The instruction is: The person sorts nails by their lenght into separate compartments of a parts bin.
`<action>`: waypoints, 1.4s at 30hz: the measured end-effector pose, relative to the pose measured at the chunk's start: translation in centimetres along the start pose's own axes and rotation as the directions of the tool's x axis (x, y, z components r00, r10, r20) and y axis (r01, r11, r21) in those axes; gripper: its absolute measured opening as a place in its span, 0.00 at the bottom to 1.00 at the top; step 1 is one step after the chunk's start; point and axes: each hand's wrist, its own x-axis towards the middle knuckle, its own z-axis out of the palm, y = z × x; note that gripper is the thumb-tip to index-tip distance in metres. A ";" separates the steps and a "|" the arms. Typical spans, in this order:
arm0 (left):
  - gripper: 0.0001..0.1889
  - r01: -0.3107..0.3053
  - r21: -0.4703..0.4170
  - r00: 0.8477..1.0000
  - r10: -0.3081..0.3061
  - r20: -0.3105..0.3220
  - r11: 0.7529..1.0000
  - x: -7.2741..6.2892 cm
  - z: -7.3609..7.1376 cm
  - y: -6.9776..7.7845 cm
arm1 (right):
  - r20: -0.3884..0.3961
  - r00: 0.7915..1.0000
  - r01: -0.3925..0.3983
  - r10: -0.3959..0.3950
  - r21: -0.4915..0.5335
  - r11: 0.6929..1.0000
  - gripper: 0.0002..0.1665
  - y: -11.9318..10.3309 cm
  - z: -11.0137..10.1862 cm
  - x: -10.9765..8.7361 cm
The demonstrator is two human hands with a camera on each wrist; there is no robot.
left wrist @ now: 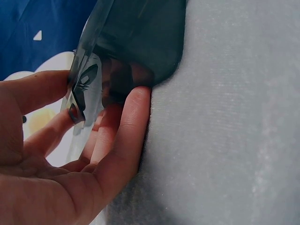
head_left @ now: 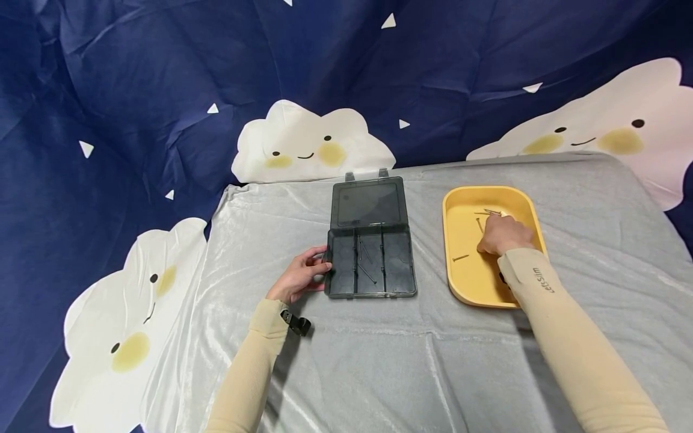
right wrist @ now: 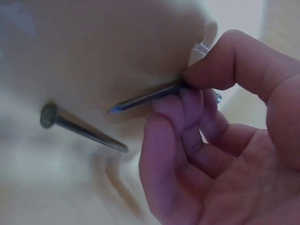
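My left hand (head_left: 298,276) grips the left side of a dark translucent compartment box (head_left: 341,280), thumb over its rim and fingers along the wall. The box's lid (head_left: 369,204) is swung back, away from me. Several thin nails (head_left: 367,275) lie in its middle compartment. Inside a yellow tray (head_left: 452,276), my right hand (head_left: 505,233) pinches a nail (right wrist: 145,99) between thumb and fingers, its point sticking out past the fingertips. Another nail (right wrist: 86,131) with a flat round head lies beside that hand in the right wrist view.
More loose nails (head_left: 460,257) lie on the tray's floor, left of and beyond the right hand. Box and tray stand apart on a grey cloth (head_left: 390,355). A dark blue curtain (head_left: 433,66) with white clouds hangs behind and to the left.
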 end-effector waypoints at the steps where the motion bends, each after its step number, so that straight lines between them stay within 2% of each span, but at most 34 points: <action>1: 0.31 0.003 0.001 1.000 -0.003 0.000 1.000 0.1 -0.1 -0.1 | 0.000 1.000 -0.002 0.002 0.001 1.000 0.25 0.0 0.0 0.0; 8: 0.31 0.002 -0.020 1.000 -0.003 -0.018 1.000 1.6 -0.6 -1.7 | 0.007 1.000 -0.006 0.006 0.000 1.000 0.26 0.0 0.0 -0.1; 12: 0.30 -0.010 -0.032 0.999 0.008 -0.038 0.999 1.9 -0.5 -2.1 | 0.012 1.000 0.001 -0.001 0.011 1.000 0.23 0.1 -0.1 -0.3; 18: 0.31 -0.003 -0.019 1.000 0.003 -0.016 1.000 1.8 -0.6 -1.9 | 0.020 0.999 0.029 -0.030 0.033 0.999 0.20 0.6 -0.4 -0.8; 25: 0.32 0.012 0.008 1.000 -0.012 0.004 1.000 1.8 -0.8 -1.6 | 0.015 0.996 0.086 -0.089 0.139 0.987 0.14 0.9 -1.5 -1.4; 34: 0.32 -0.001 -0.004 1.000 0.001 -0.012 1.000 1.7 -0.6 -1.8 | -0.028 0.985 0.171 -0.169 0.202 0.964 0.08 1.1 -2.5 -2.2; 42: 0.30 -0.010 -0.012 0.999 0.010 -0.035 1.000 1.7 -0.5 -2.0 | -0.067 0.976 0.217 -0.207 0.237 0.947 0.11 1.4 -3.2 -2.7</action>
